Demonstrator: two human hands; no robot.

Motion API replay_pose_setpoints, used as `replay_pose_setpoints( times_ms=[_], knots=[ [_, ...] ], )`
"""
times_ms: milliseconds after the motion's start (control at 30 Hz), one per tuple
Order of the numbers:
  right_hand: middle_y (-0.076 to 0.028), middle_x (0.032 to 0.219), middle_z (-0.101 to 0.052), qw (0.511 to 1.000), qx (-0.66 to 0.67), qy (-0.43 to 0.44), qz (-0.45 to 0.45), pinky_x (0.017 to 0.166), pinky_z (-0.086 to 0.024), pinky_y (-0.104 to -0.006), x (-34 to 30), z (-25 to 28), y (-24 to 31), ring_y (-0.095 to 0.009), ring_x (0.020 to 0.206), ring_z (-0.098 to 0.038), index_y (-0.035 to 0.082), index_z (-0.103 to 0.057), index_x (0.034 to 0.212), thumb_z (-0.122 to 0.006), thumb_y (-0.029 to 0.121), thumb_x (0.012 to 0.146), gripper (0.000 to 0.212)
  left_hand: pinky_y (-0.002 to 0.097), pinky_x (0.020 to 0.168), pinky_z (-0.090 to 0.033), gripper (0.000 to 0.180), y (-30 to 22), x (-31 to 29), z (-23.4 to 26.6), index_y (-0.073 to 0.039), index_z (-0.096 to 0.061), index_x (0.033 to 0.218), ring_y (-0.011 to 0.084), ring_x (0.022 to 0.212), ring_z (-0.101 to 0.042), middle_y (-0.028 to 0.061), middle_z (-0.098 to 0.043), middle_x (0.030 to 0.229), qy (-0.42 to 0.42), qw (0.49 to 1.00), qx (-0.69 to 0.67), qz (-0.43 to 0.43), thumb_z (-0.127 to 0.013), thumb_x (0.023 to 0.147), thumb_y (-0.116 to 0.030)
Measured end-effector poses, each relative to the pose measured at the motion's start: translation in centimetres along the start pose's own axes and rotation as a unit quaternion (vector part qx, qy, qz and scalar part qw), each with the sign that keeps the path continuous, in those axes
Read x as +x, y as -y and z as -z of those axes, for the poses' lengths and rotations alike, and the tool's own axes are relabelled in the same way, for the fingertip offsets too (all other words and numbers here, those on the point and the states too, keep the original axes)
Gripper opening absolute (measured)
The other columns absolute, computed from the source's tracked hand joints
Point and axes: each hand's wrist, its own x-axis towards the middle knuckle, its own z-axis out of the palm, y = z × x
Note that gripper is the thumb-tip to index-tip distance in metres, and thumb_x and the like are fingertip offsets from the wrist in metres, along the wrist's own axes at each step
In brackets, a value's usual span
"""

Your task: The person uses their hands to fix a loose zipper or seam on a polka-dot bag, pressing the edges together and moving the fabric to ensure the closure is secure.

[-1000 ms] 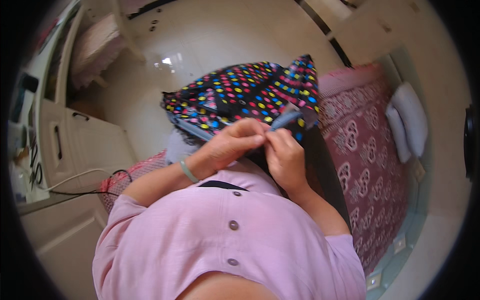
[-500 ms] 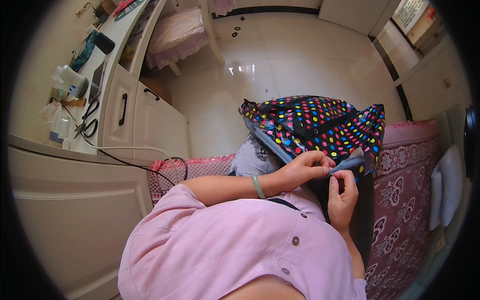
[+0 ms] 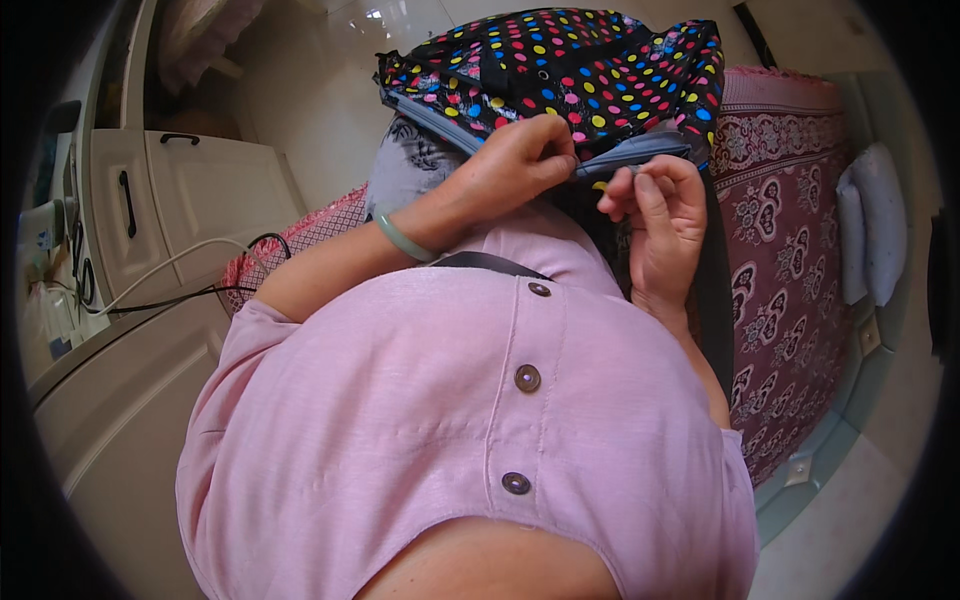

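A black bag (image 3: pixel 600 85) with multicoloured polka dots lies across my lap, a grey-blue zipper (image 3: pixel 640 150) along its near edge. My left hand (image 3: pixel 515 165), a pale green bangle on its wrist, pinches the zipper edge between thumb and forefinger. Just right of it, my right hand (image 3: pixel 665 225) is raised close to the zipper with the palm turned partly up. Its thumb and forefinger press together, the other fingers curled. Whatever lies between those fingertips, if anything, is too small to name.
A dark pink patterned cover (image 3: pixel 790 260) spreads to my right, with pale cushions (image 3: pixel 875 225) beyond it. On the left stand white cabinets (image 3: pixel 215 190) with black handles. Cables (image 3: pixel 170 292) run from the counter toward my left arm. Pale floor tiles (image 3: pixel 310 80) lie ahead.
The view has tilted down, so the bag sits higher in it. My right hand has drawn slightly away from my left and turned its palm upward. The left still pinches the zipper.
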Motion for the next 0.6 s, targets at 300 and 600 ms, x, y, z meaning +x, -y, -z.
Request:
replay_pose_setpoints(
  times_ms=[300, 600],
  knots=[
    [-0.004, 0.08, -0.058, 0.996, 0.031, -0.071, -0.037, 0.059, -0.046, -0.022, -2.2, 3.3, 0.5, -0.011, 0.069, -0.054, 0.005, -0.058, 0.102, -0.058, 0.001, 0.094, 0.009, 0.0236, 0.069, -0.045, 0.006, 0.3, -0.6, 1.1, 0.0, -0.056, 0.086, 0.0077, 0.079, -0.053, 0.0057, -0.063, 0.091, 0.031, 0.999, -0.014, -0.018, -0.058, 0.089, -0.005],
    [-0.004, 0.079, -0.057, 0.995, 0.028, -0.086, -0.036, 0.06, -0.044, -0.0222, -2.0, 3.4, 0.1, -0.01, 0.068, -0.052, 0.004, -0.057, 0.101, -0.059, 0.002, 0.094, 0.008, 0.0272, 0.08, -0.049, 0.008, 0.9, -0.7, 1.0, 0.001, -0.059, 0.097, 0.0132, 0.095, -0.061, 0.0067, -0.063, 0.096, -0.011, 0.998, -0.012, -0.057, -0.056, 0.09, -0.002]
  ],
)
